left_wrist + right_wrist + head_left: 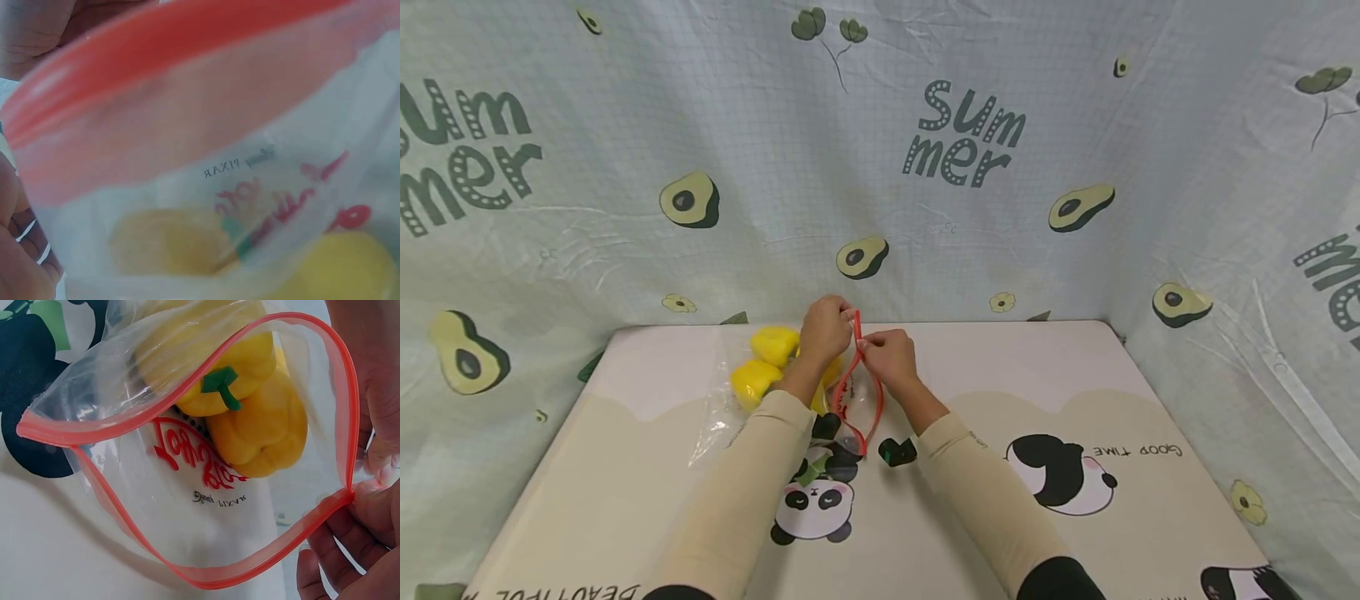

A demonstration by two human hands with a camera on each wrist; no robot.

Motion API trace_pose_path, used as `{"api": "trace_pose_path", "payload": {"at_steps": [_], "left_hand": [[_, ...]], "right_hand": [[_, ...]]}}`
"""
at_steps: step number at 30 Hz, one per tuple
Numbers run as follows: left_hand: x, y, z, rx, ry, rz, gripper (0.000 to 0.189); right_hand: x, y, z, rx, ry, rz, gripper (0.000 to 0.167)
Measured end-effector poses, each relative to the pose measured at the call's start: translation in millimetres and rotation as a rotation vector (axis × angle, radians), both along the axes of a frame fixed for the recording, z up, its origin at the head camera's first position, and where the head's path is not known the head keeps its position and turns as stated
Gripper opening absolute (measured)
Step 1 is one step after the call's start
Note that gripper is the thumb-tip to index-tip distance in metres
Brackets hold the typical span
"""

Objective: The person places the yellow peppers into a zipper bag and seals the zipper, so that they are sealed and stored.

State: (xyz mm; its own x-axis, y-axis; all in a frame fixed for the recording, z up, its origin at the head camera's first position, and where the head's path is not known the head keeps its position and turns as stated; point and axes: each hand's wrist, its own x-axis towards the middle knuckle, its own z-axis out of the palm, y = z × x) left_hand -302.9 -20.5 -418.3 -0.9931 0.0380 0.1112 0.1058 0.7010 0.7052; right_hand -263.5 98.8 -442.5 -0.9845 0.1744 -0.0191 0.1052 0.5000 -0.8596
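Note:
A clear zip bag with a red zip edge lies toward the back of the table, its mouth spread into a loop. Yellow toy-like bell peppers fill it, and one with a green stem shows in the right wrist view, a bell pepper near red lettering on the plastic. My left hand pinches the far end of the zip strip. Just nearer, my right hand pinches the same strip between thumb and fingers. In the left wrist view the red zip strip crosses close to the camera.
The pale table mat carries printed pandas and words. Behind it and at both sides hangs a curtain with avocado prints. A dark shape shows on the mat beside the bag's near corner.

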Motion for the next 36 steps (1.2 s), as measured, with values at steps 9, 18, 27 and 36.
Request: {"api": "trace_pose_path", "payload": {"at_steps": [9,18,27,36], "left_hand": [[-0.1,6.3,-1.5,0.002,-0.002,0.012,0.019],[-2.1,14.6,-0.8,-0.003,-0.008,0.067,0.019],[-8.2,16.3,-5.7,-0.006,0.013,0.095,0.019],[-10.3,12.9,-3.2,0.025,0.005,0.083,0.023]], "right_hand": [[1.0,4,-2.9,-0.006,-0.023,-0.009,0.02],[2.3,6,-5.3,-0.003,-0.035,-0.018,0.021],[3.4,8,-7.8,0.007,-0.041,-0.018,0.021],[2.7,9,-11.1,-0.018,-0.081,-0.017,0.021]]}}
